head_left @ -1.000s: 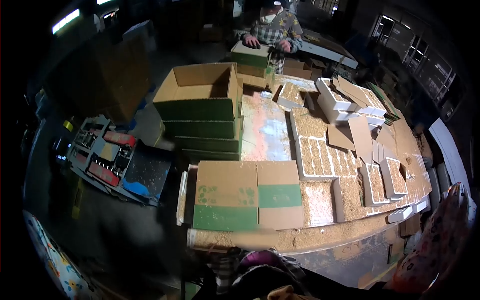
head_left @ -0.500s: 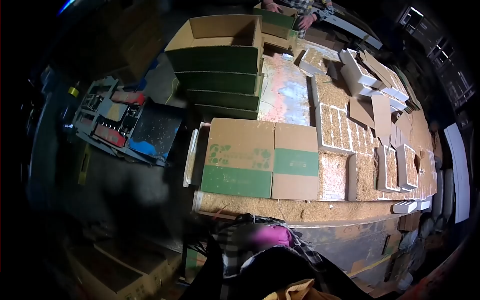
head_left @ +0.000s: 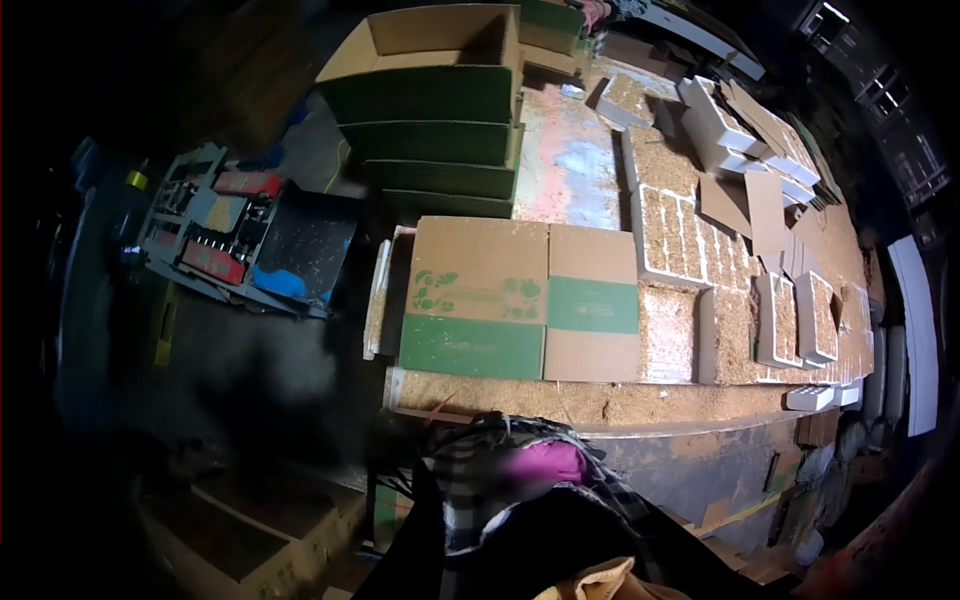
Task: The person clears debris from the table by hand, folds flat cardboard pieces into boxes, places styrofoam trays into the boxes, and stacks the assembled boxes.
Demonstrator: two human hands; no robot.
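Note:
Neither of my hands shows; only plaid clothing [head_left: 450, 465] with a pink patch [head_left: 548, 463] appears at the bottom of the view. A tan, folded thing [head_left: 600, 580] lies at the lower edge; I cannot tell what it is. In front of me, a flattened cardboard box [head_left: 480, 265] with green bands lies on the work table. Behind it rises a stack of open cardboard boxes [head_left: 420, 100], green on the outside and nested into each other. White foam trays [head_left: 665, 240] filled with brown, shaving-like material stand to the right.
Across the table a co-worker's hand [head_left: 596, 12] is near a green box [head_left: 550, 25]. A machine with red parts [head_left: 245, 183] stands on the floor at left. Loose cardboard pieces [head_left: 765, 210] lie over the trays. Closed cartons [head_left: 250, 530] sit at lower left.
The whole scene has shifted slightly upward in view as my head moves. The co-worker's hands and box are now mostly cut off at the top edge.

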